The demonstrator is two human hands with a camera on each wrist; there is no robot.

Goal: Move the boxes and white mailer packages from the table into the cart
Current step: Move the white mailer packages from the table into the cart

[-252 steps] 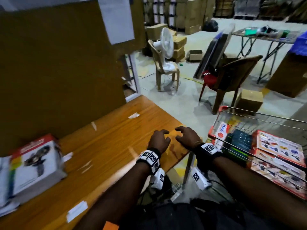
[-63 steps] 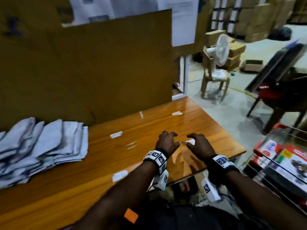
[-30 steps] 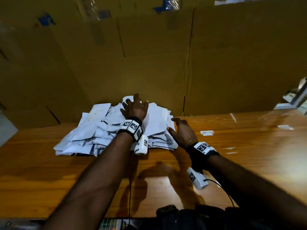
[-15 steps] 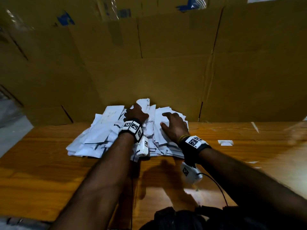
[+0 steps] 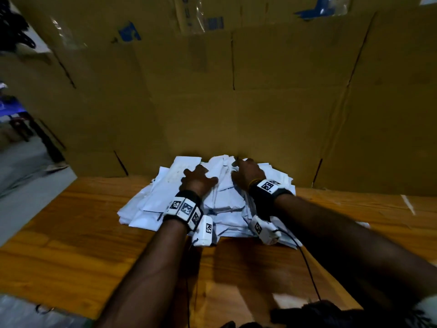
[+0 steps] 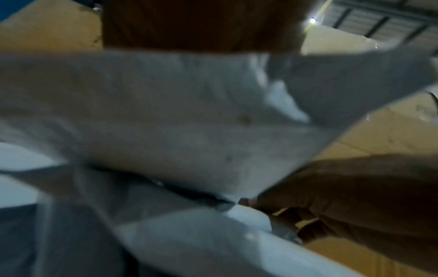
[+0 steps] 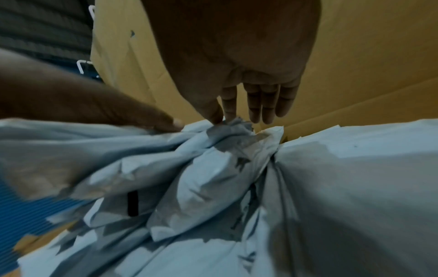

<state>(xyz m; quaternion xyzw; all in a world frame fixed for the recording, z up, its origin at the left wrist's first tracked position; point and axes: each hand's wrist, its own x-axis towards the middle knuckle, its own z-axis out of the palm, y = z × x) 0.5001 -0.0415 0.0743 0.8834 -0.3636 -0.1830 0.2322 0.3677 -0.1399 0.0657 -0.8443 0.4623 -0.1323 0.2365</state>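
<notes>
A loose pile of white mailers (image 5: 224, 202) lies on the wooden table (image 5: 71, 256), pushed against a cardboard wall. My left hand (image 5: 197, 177) rests on the pile's left half with the fingers spread flat. The left wrist view is blurred and shows only the palm (image 6: 201, 24) over a mailer (image 6: 166, 121). My right hand (image 5: 247, 172) reaches over the far middle of the pile. In the right wrist view its thumb and forefinger (image 7: 220, 120) pinch the crumpled end of a mailer (image 7: 201, 178), the other fingers hanging straight. The cart is out of view.
A tall wall of flattened cardboard (image 5: 236, 102) stands directly behind the pile. Bits of white tape (image 5: 408, 204) stick to the table at the right. Grey floor (image 5: 23, 174) shows past the table's left end.
I turned from the table's right end and the cart to the mailer pile. Over the last second both hands moved onto it, the right sliding from its right edge to the far middle.
</notes>
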